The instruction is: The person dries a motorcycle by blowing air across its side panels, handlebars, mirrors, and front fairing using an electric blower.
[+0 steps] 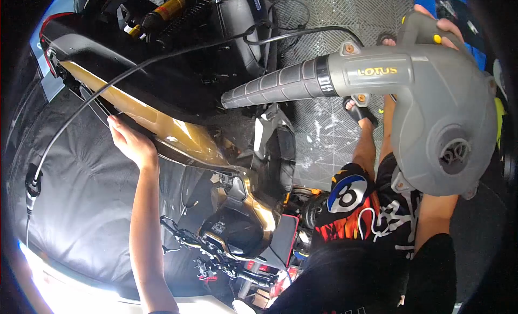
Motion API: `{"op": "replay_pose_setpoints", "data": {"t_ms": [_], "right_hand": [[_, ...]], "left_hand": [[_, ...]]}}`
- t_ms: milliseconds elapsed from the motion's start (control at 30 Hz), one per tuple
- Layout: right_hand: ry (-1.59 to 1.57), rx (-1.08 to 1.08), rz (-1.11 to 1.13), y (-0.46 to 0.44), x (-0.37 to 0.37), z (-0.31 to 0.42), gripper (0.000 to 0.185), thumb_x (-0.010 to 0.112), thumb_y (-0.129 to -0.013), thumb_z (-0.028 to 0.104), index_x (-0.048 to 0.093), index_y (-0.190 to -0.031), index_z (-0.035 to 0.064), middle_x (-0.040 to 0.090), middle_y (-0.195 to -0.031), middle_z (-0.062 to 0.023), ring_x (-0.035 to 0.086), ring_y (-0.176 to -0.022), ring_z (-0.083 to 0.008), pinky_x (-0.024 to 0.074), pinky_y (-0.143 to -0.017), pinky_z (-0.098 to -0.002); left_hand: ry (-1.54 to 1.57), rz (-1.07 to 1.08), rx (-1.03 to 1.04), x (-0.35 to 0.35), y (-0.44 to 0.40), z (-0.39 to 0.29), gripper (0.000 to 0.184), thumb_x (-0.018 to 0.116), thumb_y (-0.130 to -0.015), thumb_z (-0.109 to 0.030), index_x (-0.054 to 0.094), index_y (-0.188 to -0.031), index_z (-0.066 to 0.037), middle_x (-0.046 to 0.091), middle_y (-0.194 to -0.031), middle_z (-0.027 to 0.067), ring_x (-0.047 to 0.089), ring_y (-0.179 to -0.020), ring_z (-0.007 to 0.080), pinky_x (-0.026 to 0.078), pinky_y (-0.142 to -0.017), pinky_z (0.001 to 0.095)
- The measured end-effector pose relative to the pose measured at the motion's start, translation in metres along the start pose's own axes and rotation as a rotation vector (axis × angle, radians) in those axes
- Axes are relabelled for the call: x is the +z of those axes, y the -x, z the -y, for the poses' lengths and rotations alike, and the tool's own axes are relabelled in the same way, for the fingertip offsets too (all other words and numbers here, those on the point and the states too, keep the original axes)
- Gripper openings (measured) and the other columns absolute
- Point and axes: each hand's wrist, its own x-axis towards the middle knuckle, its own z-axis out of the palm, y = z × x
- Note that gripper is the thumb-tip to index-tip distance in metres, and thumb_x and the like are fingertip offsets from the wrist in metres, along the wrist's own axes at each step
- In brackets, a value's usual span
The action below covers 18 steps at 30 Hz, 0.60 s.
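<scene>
A grey blower (442, 114) marked LOTUS is in my right hand (442, 30), whose fingers wrap round its handle at the upper right. Its ribbed black nozzle (275, 86) points left towards the dark body of a motorcycle (178, 87). My left hand (132, 144) rests against the lower edge of the motorcycle's gold side panel (156, 122), fingers stretched out and partly hidden at the panel. A black cable (145, 63) runs above the panel, down to a connector (33, 187) at the left.
Handlebars (189, 235) and a dark seat-like part are at the lower middle. A gold shock absorber (164, 11) shows at the top. Patterned grey floor tiles (324, 125) lie beyond the nozzle. A person's sandalled foot (359, 113) is near the blower.
</scene>
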Motion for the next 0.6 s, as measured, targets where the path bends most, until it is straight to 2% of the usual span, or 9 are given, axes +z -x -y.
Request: {"op": "replay_pose_setpoints", "data": {"t_ms": [67, 233, 367, 400, 467, 567, 600], "right_hand": [[-0.013, -0.002, 0.014, -0.005, 0.007, -0.009, 0.037, 0.046, -0.105, 0.017, 0.043, -0.142, 0.015, 0.026, -0.16, -0.0246, 0.049, -0.129, -0.0531, 0.0518, -0.102, -0.0632], [-0.064, -0.009, 0.029, -0.01, 0.012, -0.02, 0.037, 0.047, -0.105, 0.017, 0.044, -0.141, 0.0144, 0.027, -0.16, -0.0247, 0.05, -0.128, -0.0544, 0.0529, -0.1, -0.0639], [-0.103, -0.023, 0.018, 0.003, -0.011, -0.018, 0.038, 0.048, -0.104, 0.016, 0.043, -0.142, 0.0135, 0.028, -0.159, -0.025, 0.053, -0.125, -0.0546, 0.0534, -0.1, -0.0631], [-0.215, 0.101, -0.169, 0.023, -0.042, -0.018, 0.038, 0.049, -0.104, 0.016, 0.044, -0.141, 0.0127, 0.028, -0.159, -0.025, 0.054, -0.125, -0.0537, 0.0539, -0.101, -0.0612], [-0.324, 0.229, -0.36, 0.031, -0.054, -0.01, 0.038, 0.051, -0.103, 0.017, 0.045, -0.14, 0.0119, 0.028, -0.159, -0.025, 0.055, -0.124, -0.0529, 0.0544, -0.101, -0.0592], [-0.357, 0.481, -0.334, 0.006, -0.024, -0.004, 0.038, 0.054, -0.102, 0.014, 0.046, -0.139, 0.0105, 0.028, -0.16, -0.024, 0.057, -0.125, -0.0488, 0.0561, -0.101, -0.0544], [-0.203, 0.286, -0.178, 0.002, -0.015, -0.015, 0.038, 0.055, -0.102, 0.014, 0.047, -0.139, 0.01, 0.028, -0.16, -0.0233, 0.058, -0.124, -0.0469, 0.0569, -0.1, -0.0535]], "left_hand": [[-0.019, -0.057, 0.047, 0.004, 0.0, -0.002, 0.057, 0.034, -0.112, -0.043, 0.058, -0.119, 0.008, 0.066, -0.113, 0.0121, 0.055, -0.104, 0.0159, 0.041, -0.099, 0.0315], [0.015, -0.042, 0.038, 0.004, 0.001, -0.004, 0.058, 0.034, -0.112, -0.043, 0.059, -0.12, 0.008, 0.066, -0.115, 0.012, 0.055, -0.106, 0.0159, 0.041, -0.1, 0.0312], [0.036, -0.07, 0.027, 0.008, 0.004, -0.013, 0.057, 0.035, -0.112, -0.043, 0.059, -0.117, 0.008, 0.066, -0.111, 0.011, 0.054, -0.103, 0.0153, 0.041, -0.098, 0.0307], [0.036, -0.072, 0.027, 0.007, 0.003, -0.012, 0.057, 0.035, -0.112, -0.043, 0.059, -0.117, 0.008, 0.066, -0.111, 0.011, 0.054, -0.103, 0.0153, 0.041, -0.098, 0.0307], [0.014, -0.046, 0.041, 0.004, 0.002, -0.006, 0.056, 0.035, -0.112, -0.043, 0.059, -0.115, 0.007, 0.065, -0.109, 0.01, 0.053, -0.101, 0.0149, 0.041, -0.097, 0.0303], [0.037, -0.048, 0.024, 0.003, -0.001, 0.001, 0.056, 0.035, -0.112, -0.043, 0.059, -0.116, 0.008, 0.065, -0.11, 0.01, 0.053, -0.102, 0.015, 0.041, -0.098, 0.0305], [0.036, -0.047, 0.023, 0.003, -0.001, 0.001, 0.056, 0.035, -0.112, -0.043, 0.059, -0.116, 0.008, 0.065, -0.11, 0.01, 0.053, -0.102, 0.015, 0.041, -0.098, 0.0305]]}}
